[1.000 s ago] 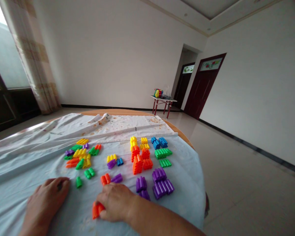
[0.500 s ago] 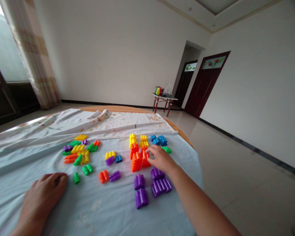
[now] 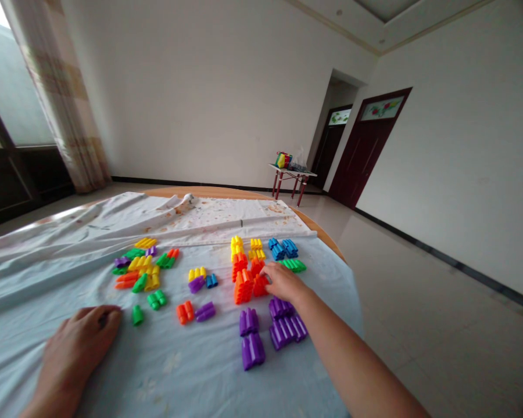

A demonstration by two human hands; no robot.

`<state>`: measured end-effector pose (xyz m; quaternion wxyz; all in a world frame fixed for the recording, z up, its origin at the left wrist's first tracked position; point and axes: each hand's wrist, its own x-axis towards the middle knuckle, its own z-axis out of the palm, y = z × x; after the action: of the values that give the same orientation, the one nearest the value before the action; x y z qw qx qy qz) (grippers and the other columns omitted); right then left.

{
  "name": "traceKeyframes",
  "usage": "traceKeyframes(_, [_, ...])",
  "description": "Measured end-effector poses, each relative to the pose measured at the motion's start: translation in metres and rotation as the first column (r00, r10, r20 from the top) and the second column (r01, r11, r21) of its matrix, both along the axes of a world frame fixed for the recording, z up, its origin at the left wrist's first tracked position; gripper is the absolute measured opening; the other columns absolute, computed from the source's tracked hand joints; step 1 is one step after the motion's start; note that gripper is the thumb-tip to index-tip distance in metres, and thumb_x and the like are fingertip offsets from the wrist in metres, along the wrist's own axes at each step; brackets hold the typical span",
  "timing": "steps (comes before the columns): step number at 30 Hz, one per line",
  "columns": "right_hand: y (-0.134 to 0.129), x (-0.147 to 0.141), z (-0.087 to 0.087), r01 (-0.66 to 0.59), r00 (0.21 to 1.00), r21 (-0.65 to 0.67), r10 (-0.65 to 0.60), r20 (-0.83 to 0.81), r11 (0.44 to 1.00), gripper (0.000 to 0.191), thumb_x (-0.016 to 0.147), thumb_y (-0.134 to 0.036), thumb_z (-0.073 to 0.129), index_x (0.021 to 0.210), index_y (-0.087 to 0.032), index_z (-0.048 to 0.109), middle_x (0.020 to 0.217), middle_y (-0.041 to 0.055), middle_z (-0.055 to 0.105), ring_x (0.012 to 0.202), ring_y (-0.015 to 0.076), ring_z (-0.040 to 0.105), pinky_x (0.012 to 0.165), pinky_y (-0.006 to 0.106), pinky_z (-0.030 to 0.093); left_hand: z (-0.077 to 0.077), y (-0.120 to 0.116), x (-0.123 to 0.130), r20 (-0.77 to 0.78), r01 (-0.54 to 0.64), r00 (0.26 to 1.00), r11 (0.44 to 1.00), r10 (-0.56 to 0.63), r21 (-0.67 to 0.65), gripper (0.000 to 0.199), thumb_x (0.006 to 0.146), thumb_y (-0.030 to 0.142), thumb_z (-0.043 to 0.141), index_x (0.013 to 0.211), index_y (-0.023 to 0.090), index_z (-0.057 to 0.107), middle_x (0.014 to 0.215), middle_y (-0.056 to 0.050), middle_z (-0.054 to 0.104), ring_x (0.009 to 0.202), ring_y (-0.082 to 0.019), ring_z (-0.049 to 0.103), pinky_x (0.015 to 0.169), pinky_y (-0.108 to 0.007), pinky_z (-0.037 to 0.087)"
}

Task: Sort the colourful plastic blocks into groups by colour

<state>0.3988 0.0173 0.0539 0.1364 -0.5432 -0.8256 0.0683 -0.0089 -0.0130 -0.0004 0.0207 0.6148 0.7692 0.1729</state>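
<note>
My right hand (image 3: 285,283) reaches over the right-hand group of toy blocks. Its fingers are closed at the edge of an orange block (image 3: 260,285), partly covering it. Beside that piece stand a taller orange block (image 3: 243,287) and further orange blocks (image 3: 239,265). Purple blocks (image 3: 287,332) lie under and in front of the right wrist, with another purple pair (image 3: 253,350) closer to me. My left hand (image 3: 85,334) rests on the cloth, loosely curved with a gap at the thumb, holding nothing visible. Near its fingertips is a single green piece (image 3: 138,315).
A mixed heap of blocks (image 3: 140,264) lies at left. Smaller pieces, including an orange pair (image 3: 185,312) and a purple pair (image 3: 205,312), lie mid-table. Yellow (image 3: 256,249), blue (image 3: 283,248) and green blocks (image 3: 293,265) are farther right. The tablecloth (image 3: 178,371) is wrinkled.
My right hand has shifted slightly down, and the orange block at its fingers now sits lower and more tilted. More of the green block behind the hand shows. My left hand stays put.
</note>
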Motion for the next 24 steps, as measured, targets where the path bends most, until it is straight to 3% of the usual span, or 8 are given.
traceKeyframes(3, [0.0,0.002,-0.001,-0.003,1.0,-0.011,0.003,-0.011,1.0,0.033,0.069,-0.003,0.058,0.098,-0.016,0.065,0.099,0.0074,0.063,0.097,0.0185,0.057,0.089,0.03,0.042,-0.001,0.001,0.0,-0.028,-0.003,1.0,0.998,0.001,-0.062,0.05,0.086,0.044,0.025,0.102,0.02,0.066,0.115,-0.01,0.06,0.103,-0.028,0.053,0.082,-0.037,0.042])
traceKeyframes(14, [-0.003,0.002,0.007,-0.014,0.998,-0.036,0.011,-0.063,0.999,0.03,0.071,-0.005,0.058,0.097,-0.017,0.066,0.095,0.0048,0.064,0.088,0.0159,0.059,0.082,0.026,0.043,-0.007,0.004,-0.006,-0.026,-0.009,1.0,0.998,0.007,-0.065,0.054,0.085,0.048,0.021,0.102,0.023,0.066,0.116,-0.009,0.059,0.105,-0.028,0.052,0.082,-0.037,0.043])
traceKeyframes(19, [0.004,0.0,0.016,0.093,0.986,0.046,-0.085,-0.142,0.995,0.024,0.077,-0.009,0.053,0.096,-0.017,0.066,0.098,0.0052,0.065,0.083,0.0131,0.06,0.082,0.023,0.044,-0.007,0.005,-0.005,-0.026,-0.003,1.0,0.998,0.002,-0.055,0.052,0.084,0.047,0.024,0.101,0.022,0.066,0.115,-0.009,0.06,0.103,-0.029,0.053,0.083,-0.038,0.042])
traceKeyframes(24, [0.023,-0.011,0.017,0.232,0.971,0.097,-0.225,-0.078,0.968,0.018,0.083,-0.021,0.053,0.097,-0.018,0.065,0.095,0.0053,0.067,0.089,0.0142,0.06,0.083,0.022,0.042,-0.009,0.006,-0.006,-0.029,-0.003,1.0,0.999,0.002,-0.042,0.052,0.084,0.048,0.023,0.101,0.023,0.066,0.114,-0.009,0.06,0.102,-0.028,0.053,0.083,-0.037,0.042])
